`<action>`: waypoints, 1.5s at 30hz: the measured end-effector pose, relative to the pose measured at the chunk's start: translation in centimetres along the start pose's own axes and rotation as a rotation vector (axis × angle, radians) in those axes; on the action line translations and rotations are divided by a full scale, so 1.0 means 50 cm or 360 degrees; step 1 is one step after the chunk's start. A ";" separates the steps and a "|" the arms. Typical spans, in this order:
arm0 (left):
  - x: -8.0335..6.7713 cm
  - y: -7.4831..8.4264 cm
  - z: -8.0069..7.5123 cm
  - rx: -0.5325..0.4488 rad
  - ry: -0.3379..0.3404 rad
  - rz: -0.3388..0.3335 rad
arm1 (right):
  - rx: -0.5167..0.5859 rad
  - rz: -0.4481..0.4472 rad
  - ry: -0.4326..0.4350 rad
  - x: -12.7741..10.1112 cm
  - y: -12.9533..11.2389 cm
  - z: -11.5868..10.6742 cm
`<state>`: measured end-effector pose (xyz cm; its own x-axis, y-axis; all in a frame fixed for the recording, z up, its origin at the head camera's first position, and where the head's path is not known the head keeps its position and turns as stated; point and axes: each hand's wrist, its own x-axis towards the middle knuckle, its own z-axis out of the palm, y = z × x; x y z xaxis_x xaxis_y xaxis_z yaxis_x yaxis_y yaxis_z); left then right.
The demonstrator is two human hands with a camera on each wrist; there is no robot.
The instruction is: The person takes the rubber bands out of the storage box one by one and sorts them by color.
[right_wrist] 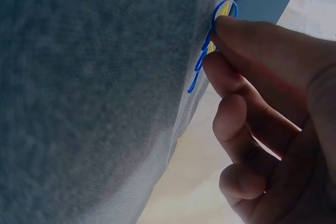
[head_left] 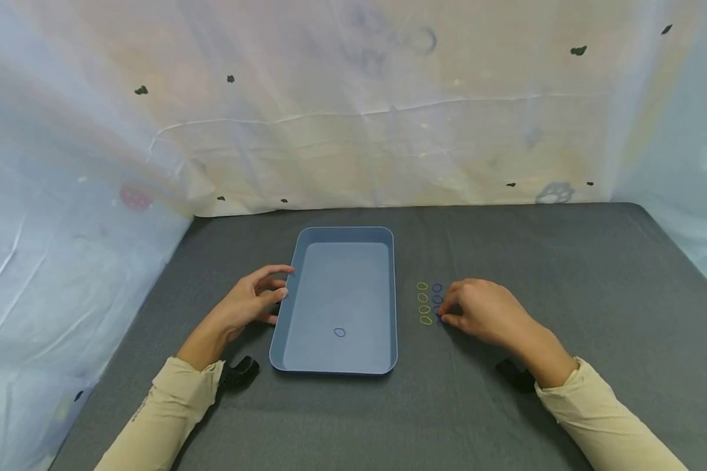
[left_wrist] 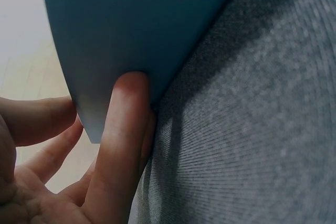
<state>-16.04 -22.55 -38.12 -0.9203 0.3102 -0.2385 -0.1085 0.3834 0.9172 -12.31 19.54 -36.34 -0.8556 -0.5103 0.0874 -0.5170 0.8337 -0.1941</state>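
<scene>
A blue tray (head_left: 289, 307) lies on the dark grey cloth, and a single blue rubber band (head_left: 339, 332) lies inside it near the front. My left hand (head_left: 279, 282) holds the tray's left rim; in the left wrist view a finger (left_wrist: 123, 129) presses its outer wall (left_wrist: 136, 30) with the thumb behind the edge. Right of the tray are a column of yellow bands (head_left: 423, 303) and a column of blue bands (head_left: 437, 292). My right hand (head_left: 443, 317) pinches the nearest blue band (right_wrist: 223, 8) with curled fingers (right_wrist: 247, 35), its loop raised off the cloth.
The grey cloth (head_left: 565, 275) covers the whole table. Pale plastic sheeting (head_left: 353, 118) closes off the back and both sides. Black wrist straps (head_left: 238, 371) sit by each sleeve.
</scene>
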 end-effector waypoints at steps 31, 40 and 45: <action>0.001 0.001 0.003 -0.0001 -0.0011 -0.0008 | 0.0050 0.0003 0.0035 -0.003 -0.002 -0.007; -0.001 0.002 0.001 -0.0004 -0.0039 0.0030 | 0.0099 -0.0041 0.0069 0.005 -0.009 -0.010; 0.002 0.000 0.001 -0.0016 -0.0041 0.0038 | 0.0108 -0.0082 0.0075 0.017 -0.021 -0.016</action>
<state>-16.08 -22.48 -38.18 -0.9127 0.3416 -0.2243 -0.0902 0.3670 0.9258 -12.52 18.40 -35.28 -0.8289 -0.5404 0.1443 -0.5589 0.7896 -0.2535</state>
